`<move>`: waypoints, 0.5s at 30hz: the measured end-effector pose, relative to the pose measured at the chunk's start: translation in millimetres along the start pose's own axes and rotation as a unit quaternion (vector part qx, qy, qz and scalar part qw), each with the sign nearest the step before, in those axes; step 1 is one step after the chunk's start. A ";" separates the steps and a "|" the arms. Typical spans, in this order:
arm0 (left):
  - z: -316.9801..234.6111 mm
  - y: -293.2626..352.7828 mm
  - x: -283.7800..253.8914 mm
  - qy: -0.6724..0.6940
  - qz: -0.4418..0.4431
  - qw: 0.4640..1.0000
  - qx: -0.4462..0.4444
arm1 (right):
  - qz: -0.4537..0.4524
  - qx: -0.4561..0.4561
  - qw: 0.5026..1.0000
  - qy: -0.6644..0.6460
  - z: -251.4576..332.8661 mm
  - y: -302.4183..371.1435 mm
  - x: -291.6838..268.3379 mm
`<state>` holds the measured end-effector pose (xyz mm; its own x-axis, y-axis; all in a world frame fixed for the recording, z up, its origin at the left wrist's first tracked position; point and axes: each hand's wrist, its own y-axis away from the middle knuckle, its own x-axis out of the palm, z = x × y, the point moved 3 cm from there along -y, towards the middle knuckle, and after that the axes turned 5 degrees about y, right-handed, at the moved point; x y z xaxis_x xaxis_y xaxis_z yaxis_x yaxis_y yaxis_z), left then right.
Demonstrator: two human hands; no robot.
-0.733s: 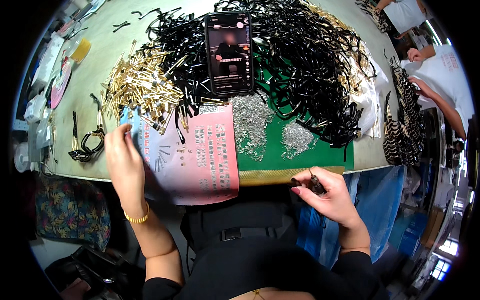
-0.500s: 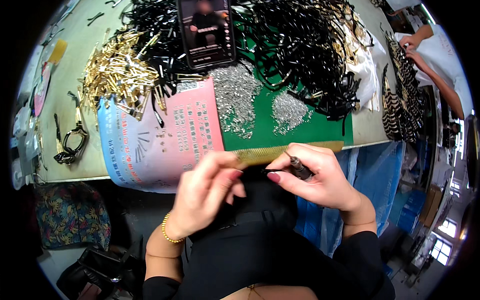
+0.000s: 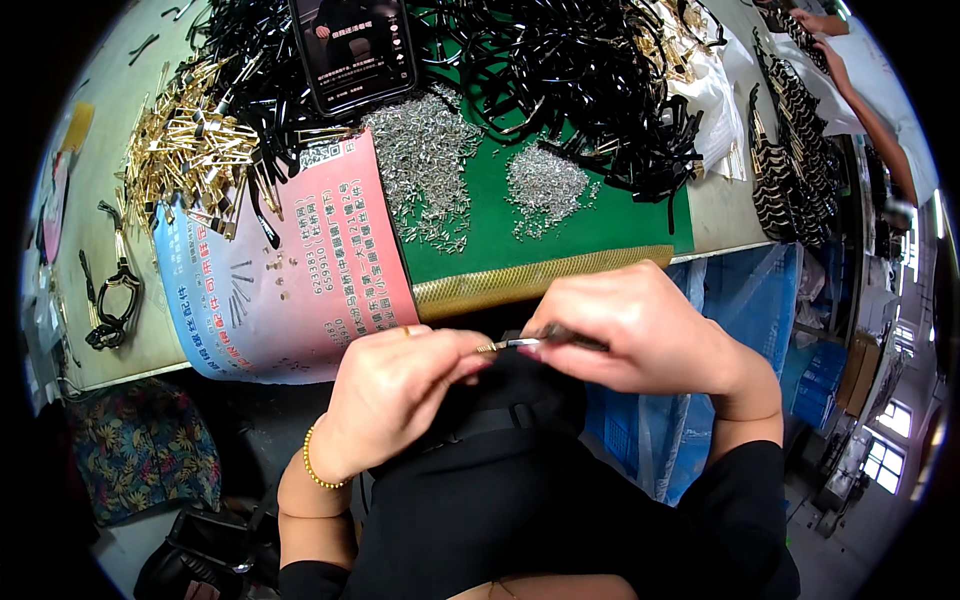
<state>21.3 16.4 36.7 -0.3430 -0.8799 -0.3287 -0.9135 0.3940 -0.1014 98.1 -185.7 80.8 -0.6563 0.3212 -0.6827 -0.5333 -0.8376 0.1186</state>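
Note:
My left hand is closed in a pinch on a small gold metal piece, whose far end is hidden by the fingers. Facing it, my right hand is wrapped round a dark-handled screwdriver, partly covered by fingers and thumb. A short silver and black part bridges the gap between the two hands; I cannot tell whether it belongs to the tool or the piece. Both hands are over my lap, just in front of the table edge.
Small silver metal parts and a second heap lie on a green mat. Around them are gold glasses temples, black temples, a phone, a printed sheet and a glasses frame. Another person's arm is at the right.
My hands have come together, with the left pinching a gold piece against the dark part at my right fingers. The right hand has turned over the screwdriver. The view has shifted slightly.

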 end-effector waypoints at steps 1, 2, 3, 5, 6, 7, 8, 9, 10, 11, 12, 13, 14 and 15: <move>-2.8 0.7 1.1 -0.024 0.017 0.999 0.013 | 0.023 -0.030 0.999 0.026 2.7 0.2 0.3; -4.9 1.2 2.3 -0.047 0.034 0.998 0.025 | 0.046 -0.060 0.996 0.051 5.9 0.6 0.6; -4.4 1.9 2.2 -0.043 0.030 0.998 0.031 | 0.046 -0.045 0.996 0.059 9.2 1.5 0.6; -1.6 0.1 4.2 -0.017 0.034 0.999 0.019 | 0.058 0.001 0.997 0.053 7.5 3.4 0.2; 0.1 -0.6 5.1 -0.004 0.035 0.999 0.013 | 0.064 0.025 0.996 0.049 6.8 4.4 -0.5; 8.0 1.8 7.5 0.035 0.055 0.998 0.020 | 0.081 0.077 0.994 0.013 3.6 3.0 -4.3; 12.1 5.5 5.9 0.114 0.052 0.991 -0.048 | 0.099 0.130 0.986 -0.023 -0.2 2.8 -8.8; 12.2 10.4 4.3 0.192 0.048 0.973 -0.116 | 0.054 0.153 0.985 -0.061 -9.6 9.1 -10.7; 14.2 15.7 4.0 0.269 0.045 0.945 -0.181 | 0.074 0.254 0.956 -0.124 -12.9 11.1 -20.2; 20.7 22.3 4.4 0.373 0.036 0.901 -0.219 | 0.037 0.275 0.957 -0.085 -20.4 15.5 -24.1; 24.3 22.5 3.6 0.438 0.014 0.870 -0.226 | 0.000 0.294 0.955 -0.045 -28.6 20.0 -24.2; 22.1 18.9 4.3 0.442 -0.022 0.868 -0.224 | -0.041 0.239 0.968 0.066 -31.2 22.6 -19.0; 19.1 14.8 6.1 0.446 -0.058 0.865 -0.221 | -0.032 0.210 0.969 0.125 -31.3 22.1 -16.0; 20.5 13.1 7.8 0.431 -0.081 0.873 -0.215 | -0.024 0.180 0.966 0.184 -28.8 17.8 -12.3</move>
<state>11.1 20.1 13.6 -0.0699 -0.8604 0.5049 -0.8991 0.2736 0.3418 112.1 -217.3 70.5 -0.4275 0.1210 -0.8959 -0.7526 -0.5967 0.2785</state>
